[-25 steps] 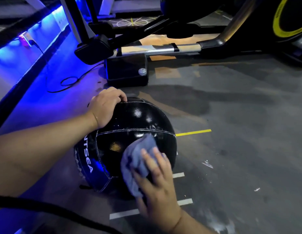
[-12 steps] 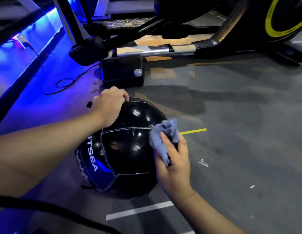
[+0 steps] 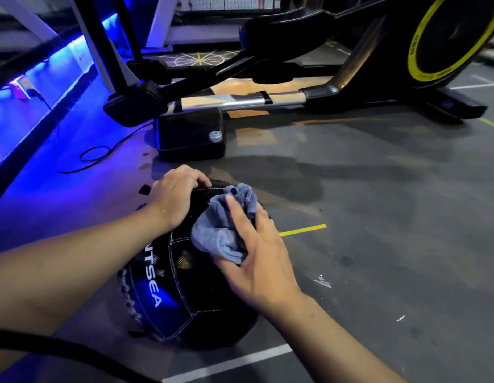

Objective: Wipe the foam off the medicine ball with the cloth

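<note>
Medicine ball (image 3: 185, 288), black with white stitching and lettering, rests on the dark floor (image 3: 378, 217) in the lower centre of the head view, near the base of an exercise machine (image 3: 240, 103). A bunched blue-grey cloth (image 3: 218, 233) is pressed against the ball's upper right panel. The right hand (image 3: 259, 264) holds the cloth: its fingers (image 3: 237, 214) lie long and close together over the bunch and the thumb tucks beneath, so the cloth is pinched between them. The left hand (image 3: 174, 194) sits on the ball's upper left, its fingers (image 3: 197, 178) curled over the far edge to steady it. No foam shows plainly on the visible panels, and glare makes any thin residue hard to judge. For a clean wipe, the steadying hand should hold the ball against rolling while the cloth travels in overlapping passes. The seams need attention, since foam would likely lodge there. Turning the ball would expose its hidden underside, and refolding the cloth would offer a dry face. A black cable (image 3: 96, 156) loops on the floor at left, and a yellow line (image 3: 302, 230) lies just right of the ball.
</note>
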`<state>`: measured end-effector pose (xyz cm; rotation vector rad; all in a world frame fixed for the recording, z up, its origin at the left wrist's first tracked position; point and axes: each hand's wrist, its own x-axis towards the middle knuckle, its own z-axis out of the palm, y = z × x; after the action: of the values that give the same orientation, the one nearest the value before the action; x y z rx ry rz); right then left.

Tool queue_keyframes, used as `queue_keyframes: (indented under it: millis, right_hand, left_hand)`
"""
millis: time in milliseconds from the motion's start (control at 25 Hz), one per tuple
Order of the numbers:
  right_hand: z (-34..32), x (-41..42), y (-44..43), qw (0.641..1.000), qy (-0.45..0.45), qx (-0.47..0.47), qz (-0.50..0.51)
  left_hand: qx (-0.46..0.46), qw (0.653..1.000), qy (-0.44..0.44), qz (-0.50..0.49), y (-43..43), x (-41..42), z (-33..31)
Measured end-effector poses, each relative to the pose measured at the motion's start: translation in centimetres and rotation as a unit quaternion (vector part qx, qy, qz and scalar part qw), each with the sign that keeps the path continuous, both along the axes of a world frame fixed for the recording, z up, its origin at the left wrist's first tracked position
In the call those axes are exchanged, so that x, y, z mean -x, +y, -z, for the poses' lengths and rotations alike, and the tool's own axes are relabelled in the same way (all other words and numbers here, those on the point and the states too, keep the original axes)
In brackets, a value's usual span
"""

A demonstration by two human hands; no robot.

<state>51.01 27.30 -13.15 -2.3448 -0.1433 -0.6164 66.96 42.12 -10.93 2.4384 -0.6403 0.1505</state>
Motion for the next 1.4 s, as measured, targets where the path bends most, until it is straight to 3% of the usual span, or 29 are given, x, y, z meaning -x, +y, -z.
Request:
queue_keyframes:
  millis: [80, 160, 240, 360, 480, 560, 680, 720, 800, 880, 960, 1040, 1120, 1240, 1320, 1400]
  right_hand:
    - [-1.1, 0.2, 0.6, 0.998, 0.054, -0.040, -0.008]
    - [-1.3, 0.1, 1.1, 0.998, 0.064, -0.017, -0.017]
    - [-0.4, -0.3, 1.6, 1.000, -0.015, 0.009, 0.005]
    - [0.8, -0.9, 2.0, 0.992, -0.117, -0.033, 0.030]
    - [0.3, -1.9, 0.9, 0.990, -0.135, -0.045, -0.012]
    - [0.3, -3.2, -1.5, 0.988, -0.090, -0.121, 0.031]
    - [0.6, -4.3, -5.2, 0.956, 0.092, -0.238, 0.145]
    - [0.8, -3.9, -5.2, 0.957, 0.086, -0.236, 0.147]
    - [0.8, -2.7, -3.0, 0.977, -0.031, -0.188, 0.098]
    - [0.0, -0.7, 0.7, 0.987, -0.120, -0.107, -0.023]
    - [0.1, 0.9, 3.1, 0.983, -0.137, 0.043, -0.114]
    - [0.9, 1.0, 2.4, 0.977, -0.130, 0.111, -0.128]
    - [1.7, 0.9, 1.0, 0.981, -0.150, 0.074, -0.102]
    - [1.9, -0.1, -0.7, 0.984, -0.168, -0.052, -0.012]
    - [1.9, -1.4, -2.8, 0.979, -0.109, -0.154, 0.081]
    - [2.1, -2.7, -5.6, 0.966, 0.008, -0.213, 0.145]
  left_hand:
    - [-0.004, 1.000, -0.011, 0.000, 0.2, 0.0, 0.1]
    - [-0.001, 1.000, -0.009, -0.004, 0.7, -0.2, 0.4]
    - [0.013, 1.000, -0.004, -0.006, 0.9, -0.1, 0.4]
    - [0.011, 1.000, -0.004, -0.004, 0.9, 0.1, 0.2]
    - [0.010, 1.000, -0.002, -0.003, 0.8, 0.2, 0.2]
    - [0.016, 1.000, 0.001, -0.004, 0.8, 0.3, 0.0]
    - [-0.002, 1.000, -0.008, -0.010, 0.2, 0.9, 0.1]
    - [-0.004, 1.000, -0.007, -0.009, -0.1, 1.1, 0.0]
    - [0.005, 1.000, 0.006, -0.009, -0.2, 1.0, -0.1]
    - [0.040, 0.999, 0.028, -0.002, 0.1, 0.4, 0.0]
    - [0.092, 0.994, 0.049, 0.016, 0.6, 0.4, 0.3]
    - [0.217, 0.969, 0.114, 0.029, 0.5, 1.0, 0.4]
    - [0.317, 0.930, 0.183, 0.026, -0.5, 1.7, 0.0]
    - [0.322, 0.923, 0.207, 0.036, -1.5, 2.4, -0.6]
    - [0.334, 0.915, 0.224, 0.022, -1.8, 2.6, -1.4]
    - [0.294, 0.933, 0.205, 0.005, -1.6, 3.0, -2.0]
